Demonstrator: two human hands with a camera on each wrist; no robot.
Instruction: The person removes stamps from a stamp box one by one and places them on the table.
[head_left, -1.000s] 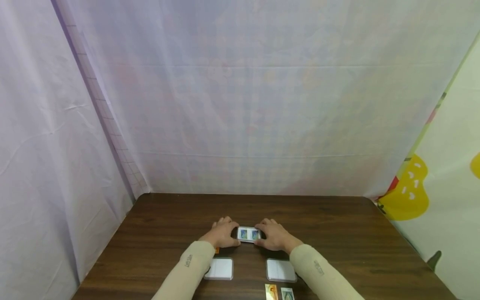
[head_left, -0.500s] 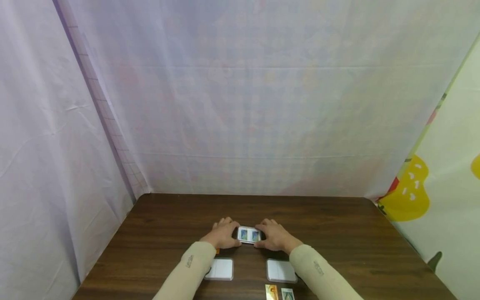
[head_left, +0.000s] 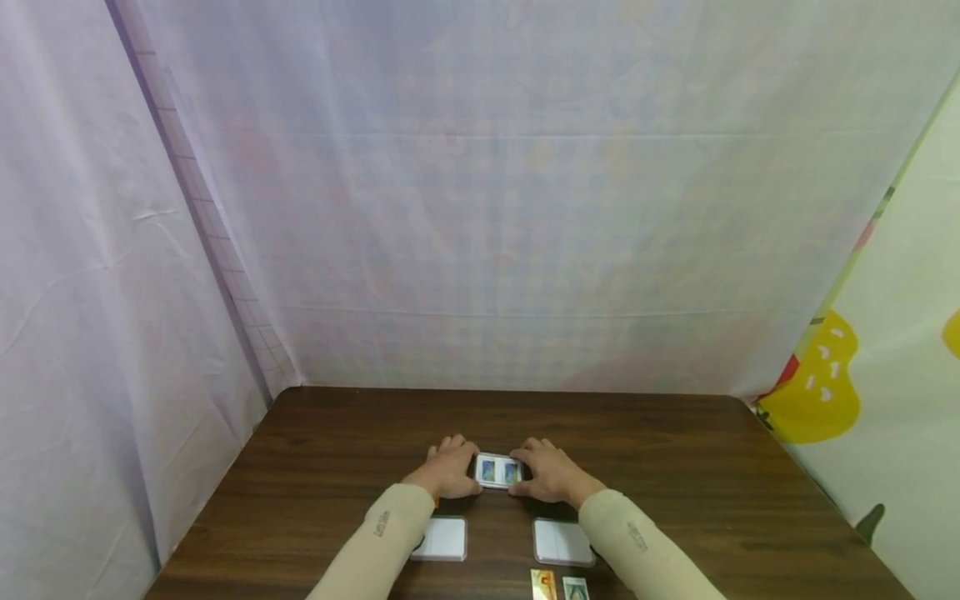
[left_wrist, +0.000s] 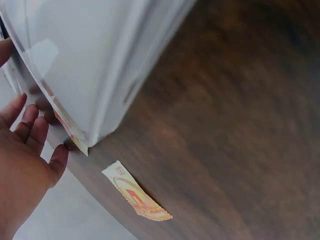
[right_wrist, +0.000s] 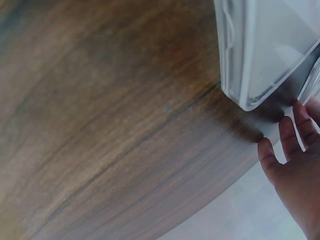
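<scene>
A small clear plastic case (head_left: 499, 471) with two blue-and-yellow stamps on a white backing lies between both hands on the dark wooden table. My left hand (head_left: 450, 470) holds its left end, thumb at the near corner and index finger at the far one. At the opposite end, my right hand (head_left: 551, 471) grips it the same way. The left wrist view shows the left hand (left_wrist: 25, 150) beyond another case (left_wrist: 80, 55), near an orange stamp (left_wrist: 137, 195). In the right wrist view the right hand (right_wrist: 295, 155) reaches past a clear case (right_wrist: 275, 50).
Two white-backed clear cases stand nearer, one at left (head_left: 441, 538) and one at right (head_left: 562, 542), partly behind the forearms. An orange stamp (head_left: 543, 584) and a greenish stamp (head_left: 576, 588) lie at the bottom edge. A pale curtain (head_left: 510, 250) hangs behind the table (head_left: 337, 417).
</scene>
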